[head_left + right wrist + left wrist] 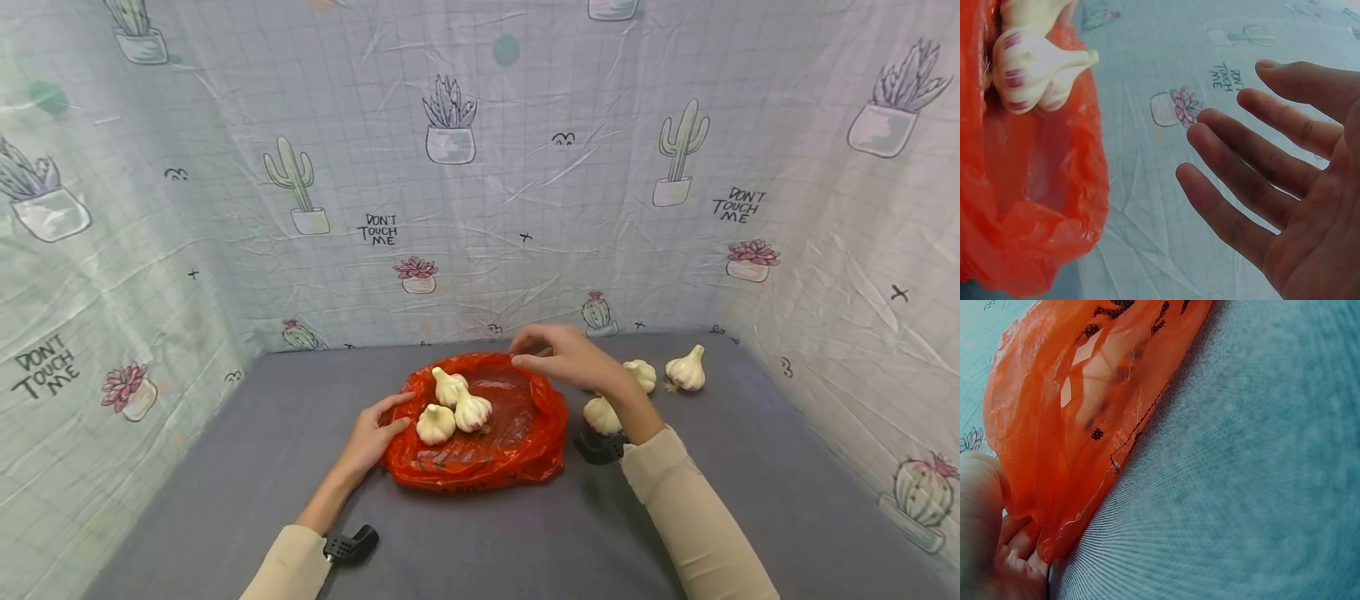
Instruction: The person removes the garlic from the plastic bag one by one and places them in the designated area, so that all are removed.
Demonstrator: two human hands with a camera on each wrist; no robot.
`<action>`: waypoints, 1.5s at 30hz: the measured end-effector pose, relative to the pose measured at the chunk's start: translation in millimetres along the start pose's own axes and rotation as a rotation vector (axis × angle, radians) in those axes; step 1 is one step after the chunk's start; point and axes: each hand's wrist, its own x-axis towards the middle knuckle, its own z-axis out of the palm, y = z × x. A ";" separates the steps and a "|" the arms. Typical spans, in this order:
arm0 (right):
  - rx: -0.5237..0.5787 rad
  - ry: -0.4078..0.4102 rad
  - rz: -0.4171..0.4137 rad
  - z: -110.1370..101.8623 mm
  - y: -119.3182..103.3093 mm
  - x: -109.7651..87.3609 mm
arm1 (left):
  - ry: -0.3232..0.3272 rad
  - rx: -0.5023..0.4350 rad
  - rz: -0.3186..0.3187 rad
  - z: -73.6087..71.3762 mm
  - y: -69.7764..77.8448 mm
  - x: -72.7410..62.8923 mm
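Observation:
A red plastic bag (pixel 555 433) lies with its mouth spread wide on the grey table. Three garlic bulbs (pixel 437 424) rest together inside it, toward the left. At the bag's left rim, my left hand (pixel 369 435) grips the plastic, thumb on one side; some of its fingers are hidden by the bag in the left wrist view. My right hand (pixel 566 357) is raised over the far right rim, holding nothing. Its fingers (pixel 1235 172) are spread and slightly bent in the right wrist view, apart from the bag.
Right of the bag, garlic bulbs stand on the table: one at the far right (pixel 685 369), one behind my right forearm (pixel 640 375) and one nearer the bag (pixel 602 415), the last two partly covered. A cactus-print sheet (pixel 480 208) walls the back and sides.

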 end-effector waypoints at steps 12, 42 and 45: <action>-0.046 -0.055 -0.006 1.9 -6.8 16.5 | 0.006 0.000 0.004 0.2 -1.2 0.5; -0.187 -0.345 0.034 40.1 -10.9 79.1 | 0.004 0.017 0.009 0.4 -2.6 0.4; -0.187 -0.371 0.032 47.3 -10.0 80.8 | 0.004 0.008 0.012 0.3 -3.0 0.4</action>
